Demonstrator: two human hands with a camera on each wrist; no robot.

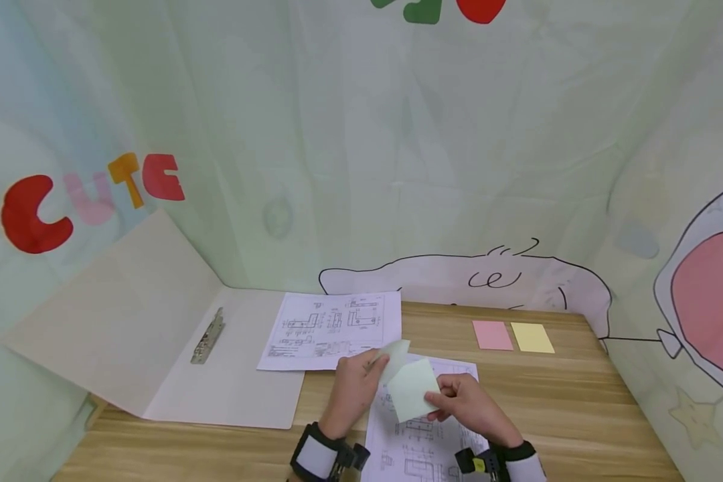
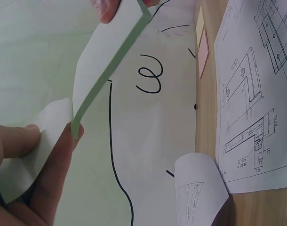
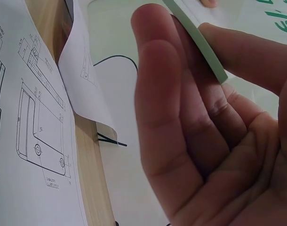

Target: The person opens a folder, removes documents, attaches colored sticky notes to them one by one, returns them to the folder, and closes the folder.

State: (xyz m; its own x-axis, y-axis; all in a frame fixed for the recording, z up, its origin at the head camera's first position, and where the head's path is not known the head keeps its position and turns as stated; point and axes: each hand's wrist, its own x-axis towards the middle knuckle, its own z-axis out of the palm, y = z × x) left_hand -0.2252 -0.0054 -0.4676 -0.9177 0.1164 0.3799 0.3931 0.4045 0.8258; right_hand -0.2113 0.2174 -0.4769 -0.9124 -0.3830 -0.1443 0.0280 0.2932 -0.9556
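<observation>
The left hand (image 1: 355, 383) pinches a thin, pale-green paper sheet (image 1: 396, 357); the right hand (image 1: 468, 404) grasps a square, pale-green sticky-note pad (image 1: 414, 390) between thumb and fingers. Both papers are held above a white printed technical drawing (image 1: 420, 445) on the wood-grain bench (image 1: 578, 408). Toward the bench's far right corner lie 2 square notes, 1 pink (image 1: 492, 335) and 1 yellow (image 1: 532, 338). An open beige cardboard folder (image 1: 231, 398) with a metal clip (image 1: 207, 337) rests along the bench's left edge.
</observation>
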